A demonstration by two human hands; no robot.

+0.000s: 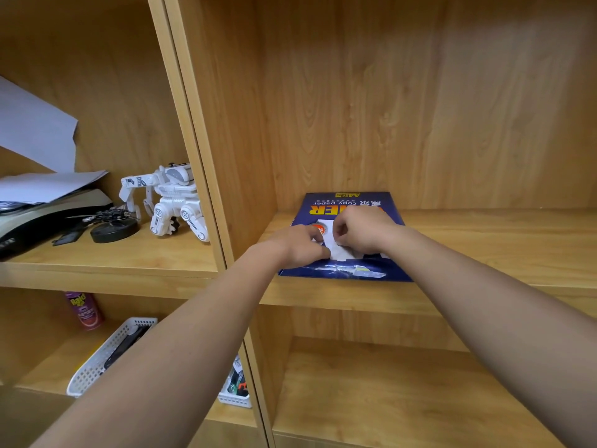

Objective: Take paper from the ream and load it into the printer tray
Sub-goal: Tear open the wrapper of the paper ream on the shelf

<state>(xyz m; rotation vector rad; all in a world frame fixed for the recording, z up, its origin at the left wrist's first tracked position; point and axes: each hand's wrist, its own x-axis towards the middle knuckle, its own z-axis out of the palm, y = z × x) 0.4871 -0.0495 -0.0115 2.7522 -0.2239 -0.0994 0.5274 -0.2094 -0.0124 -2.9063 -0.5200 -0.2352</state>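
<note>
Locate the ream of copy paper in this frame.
In the head view, the blue ream lies flat on the right-hand shelf, near its front edge, under both hands.

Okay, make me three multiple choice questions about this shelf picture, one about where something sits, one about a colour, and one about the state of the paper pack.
1. Where does the white toy robot stand?
A. in the left compartment, one over from the ream
B. on top of the ream
C. on the bottom right shelf

2. What colour is the ream wrapper?
A. green
B. dark blue
C. red

3. What state is the ream wrapper in?
A. sealed and untouched
B. removed completely
C. torn open at the near end, white paper showing

Answers:
1 A, the toy robot stands beyond the upright divider, beside a black round base.
2 B, the wrapper is dark blue with yellow lettering.
3 C, the near edge is ragged, and the left hand and right hand pinch at white paper there.
</note>
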